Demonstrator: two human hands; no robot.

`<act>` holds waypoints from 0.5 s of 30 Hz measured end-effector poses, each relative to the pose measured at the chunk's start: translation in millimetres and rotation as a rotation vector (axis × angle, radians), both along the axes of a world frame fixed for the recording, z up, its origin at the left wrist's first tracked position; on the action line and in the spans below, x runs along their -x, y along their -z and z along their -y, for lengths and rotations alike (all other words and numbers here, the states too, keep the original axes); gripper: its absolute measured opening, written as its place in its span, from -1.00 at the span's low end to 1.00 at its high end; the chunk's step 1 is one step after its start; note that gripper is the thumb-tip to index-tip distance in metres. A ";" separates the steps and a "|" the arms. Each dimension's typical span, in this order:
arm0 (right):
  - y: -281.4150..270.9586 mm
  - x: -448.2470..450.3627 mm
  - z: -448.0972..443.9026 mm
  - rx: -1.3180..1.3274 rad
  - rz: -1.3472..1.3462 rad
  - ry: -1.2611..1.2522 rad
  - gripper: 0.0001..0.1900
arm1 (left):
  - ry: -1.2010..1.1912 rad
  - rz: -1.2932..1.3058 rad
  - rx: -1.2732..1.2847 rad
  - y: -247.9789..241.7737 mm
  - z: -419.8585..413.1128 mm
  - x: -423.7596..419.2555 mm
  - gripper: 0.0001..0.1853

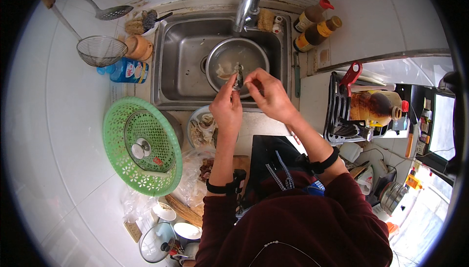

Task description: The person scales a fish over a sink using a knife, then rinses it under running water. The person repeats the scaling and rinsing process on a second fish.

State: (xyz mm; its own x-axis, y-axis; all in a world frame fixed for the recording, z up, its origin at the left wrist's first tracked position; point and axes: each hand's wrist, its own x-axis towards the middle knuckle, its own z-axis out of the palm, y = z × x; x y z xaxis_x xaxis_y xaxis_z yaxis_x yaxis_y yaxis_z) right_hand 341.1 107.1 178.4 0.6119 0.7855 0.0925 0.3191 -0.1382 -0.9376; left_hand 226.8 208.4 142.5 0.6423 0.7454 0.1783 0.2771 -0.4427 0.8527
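Note:
My left hand (228, 107) grips a small, slender piece of food (238, 78), dark with pale edges, perhaps fish or shellfish. It is held over the near part of a round metal bowl (265, 61). Cloudy water fills the bowl, and pale soft pieces (223, 72) lie in it. Just right of the dark piece, my right hand (269, 92) has its thumb and fingers bent together above the bowl's rim. Whether anything is pinched there is too small to tell. The bowl stands in the right half of a steel sink (179, 69), below a chrome faucet (249, 4).
Left of my left forearm, a plate (190, 127) of pale food pieces is partly hidden. A green plastic colander (113, 146) with a glass lid (141, 149) inside stands farther left. Sauce bottles (317, 35) and a peeler (296, 76) are right of the sink; a dish soap bottle (128, 70) is left.

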 end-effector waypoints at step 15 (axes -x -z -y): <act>11.2 6.6 -4.3 -0.125 -0.654 0.180 -0.86 | 0.041 0.307 0.648 -1.7 -4.1 0.3 -0.53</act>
